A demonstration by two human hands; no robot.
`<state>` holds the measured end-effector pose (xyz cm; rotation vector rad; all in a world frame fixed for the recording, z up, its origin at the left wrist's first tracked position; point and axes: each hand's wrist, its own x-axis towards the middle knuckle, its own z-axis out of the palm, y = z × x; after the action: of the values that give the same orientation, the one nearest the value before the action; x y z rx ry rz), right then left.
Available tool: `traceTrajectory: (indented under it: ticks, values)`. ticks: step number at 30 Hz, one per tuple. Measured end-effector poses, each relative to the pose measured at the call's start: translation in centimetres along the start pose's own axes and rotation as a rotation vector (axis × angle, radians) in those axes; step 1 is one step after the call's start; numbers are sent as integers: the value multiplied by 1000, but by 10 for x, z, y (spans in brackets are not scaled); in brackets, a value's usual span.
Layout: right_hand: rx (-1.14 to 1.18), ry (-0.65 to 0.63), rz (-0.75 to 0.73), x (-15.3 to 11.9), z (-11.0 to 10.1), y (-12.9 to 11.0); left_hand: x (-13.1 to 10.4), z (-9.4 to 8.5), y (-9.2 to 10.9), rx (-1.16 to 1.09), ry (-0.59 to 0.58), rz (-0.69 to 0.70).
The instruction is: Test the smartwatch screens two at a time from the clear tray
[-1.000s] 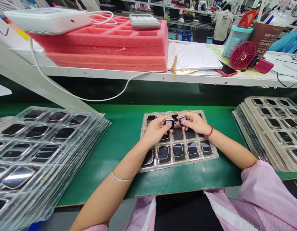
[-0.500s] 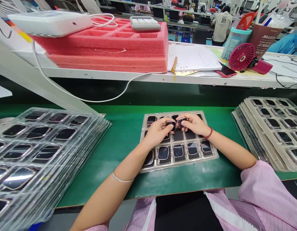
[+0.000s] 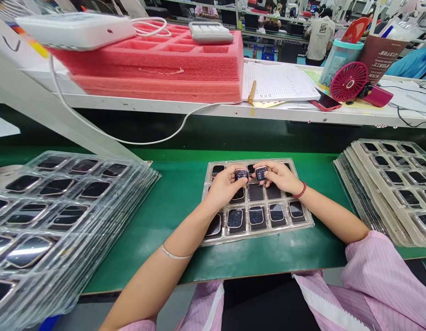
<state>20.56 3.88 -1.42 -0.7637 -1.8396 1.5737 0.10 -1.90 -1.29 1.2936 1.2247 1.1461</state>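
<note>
Over the middle tray, my left hand (image 3: 227, 185) holds a small dark rounded-square watch face (image 3: 241, 174) between thumb and fingers. Just to its right, my right hand (image 3: 280, 176) grips a similar watch face (image 3: 261, 173). The two pieces are close together but apart, with their dark glossy sides showing. Beneath them lies a clear plastic tray (image 3: 246, 237) with dark watch faces in its pockets. A pocket (image 3: 256, 193) below my hands shows a flat dark square. My fingers and wrists hide part of the upper rows.
Stacked trays of watch faces stand at the left (image 3: 130, 202) and at the right (image 3: 362, 193) of the green table (image 3: 154, 257). Above runs a white shelf (image 3: 206, 109) bearing red foam (image 3: 157, 87), papers (image 3: 278, 82), a phone (image 3: 326, 102) and a pink fan (image 3: 349, 81).
The watch face in my left hand has shifted slightly left and up, and shows more of its front. The one in my right hand is tilted a little differently. The gap between them has widened.
</note>
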Motion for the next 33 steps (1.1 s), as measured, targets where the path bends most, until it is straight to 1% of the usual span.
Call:
traceTrajectory:
  ticks: [2, 4, 7, 11, 14, 18, 22, 26, 29, 33]
  values:
    - [-50, 55, -19, 0, 0, 0, 0, 0, 1, -15, -20, -5]
    - [-95, 83, -78, 0, 1, -1, 1, 1, 1, -40, -15, 0]
    - [-93, 42, -123, -2, 2, -2, 1, 1, 2, -52, 16, 9]
    - [-28, -54, -49, -2, 1, -1, 1, 0, 3, -59, 61, 22]
    - [-2, -76, -35, -2, 0, 1, 0, 1, 4, -62, 62, 13]
    - [27, -75, -58, -2, 0, 2, -1, 1, 4, -58, 22, 28]
    - [82, -86, -14, -1, -1, 3, -2, 0, 6, -56, 12, 22]
    - [110, -40, -18, 0, -2, 2, -3, 0, 7, -77, 29, 0]
    - [81, -18, -28, 0, -1, 0, -3, 0, 7, -62, 5, 7]
    - [116, -5, 54, 1, -2, 0, -2, -1, 3, -74, 12, -13]
